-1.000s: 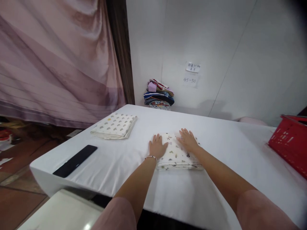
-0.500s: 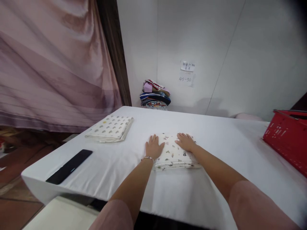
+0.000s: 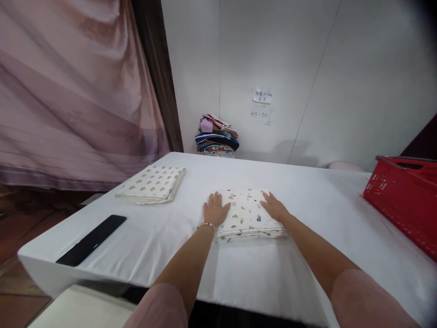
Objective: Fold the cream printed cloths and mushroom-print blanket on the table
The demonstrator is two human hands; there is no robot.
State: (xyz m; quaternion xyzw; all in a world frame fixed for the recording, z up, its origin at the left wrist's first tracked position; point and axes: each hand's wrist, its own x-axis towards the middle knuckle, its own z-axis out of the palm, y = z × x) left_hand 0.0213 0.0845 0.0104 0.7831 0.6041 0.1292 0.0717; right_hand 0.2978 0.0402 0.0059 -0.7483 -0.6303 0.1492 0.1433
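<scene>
A folded white cloth [image 3: 244, 215] with small printed plants and figures lies in front of me on the white-covered table [image 3: 164, 255]. On its left edge rests my left hand [image 3: 215, 210], palm down with the fingers apart; a thin bracelet circles that wrist. Across from it, my right hand [image 3: 275, 208] lies flat on the cloth's right edge, fingers spread. Neither hand grips the fabric. Further left sits a second folded cloth [image 3: 153, 184], white with grey-green motifs and one yellow spot.
A black phone-like slab [image 3: 92, 240] lies near the table's left front edge. At the right stands a red plastic basket [image 3: 404, 200]. Beyond the far edge, a stack of folded textiles [image 3: 217, 138] is against the wall. A pink curtain [image 3: 75, 91] hangs at left.
My right hand has slid outward from the top of the cloth to its right edge. My left hand stays on the left edge. The view has shifted slightly.
</scene>
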